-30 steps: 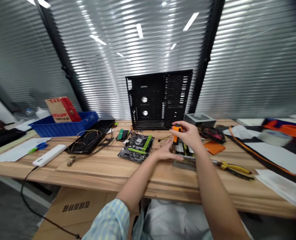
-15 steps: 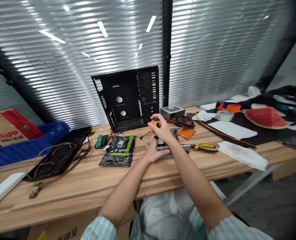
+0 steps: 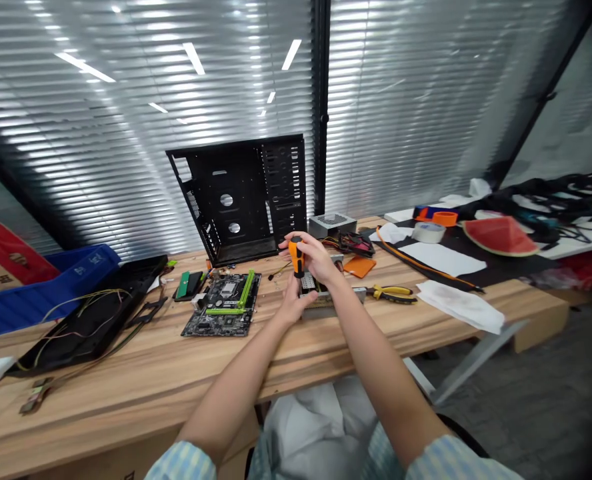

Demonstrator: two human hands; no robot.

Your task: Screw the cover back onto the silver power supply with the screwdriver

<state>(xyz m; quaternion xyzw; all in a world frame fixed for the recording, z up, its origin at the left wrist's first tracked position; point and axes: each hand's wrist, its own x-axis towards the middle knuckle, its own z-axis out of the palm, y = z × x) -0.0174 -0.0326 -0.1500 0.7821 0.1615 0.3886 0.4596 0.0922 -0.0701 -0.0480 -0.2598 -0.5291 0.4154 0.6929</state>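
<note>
screwdriver (image 3: 296,251) upright over metal unit (image 3: 320,311)

unit lies on the worktop (image 3: 301,360) in front of the person; screwdriver tip is hidden. right hand (image 3: 316,259) grasps the screwdriver by its orange end; left hand (image 3: 292,305) lies against the unit, how firmly cannot be told. screw work appears under way; screws done or left cannot be counted. circuit board (image 3: 223,323) lies to the left, not inside the black case (image 3: 246,207) standing behind. pliers (image 3: 393,295) at right, unheld.
</note>
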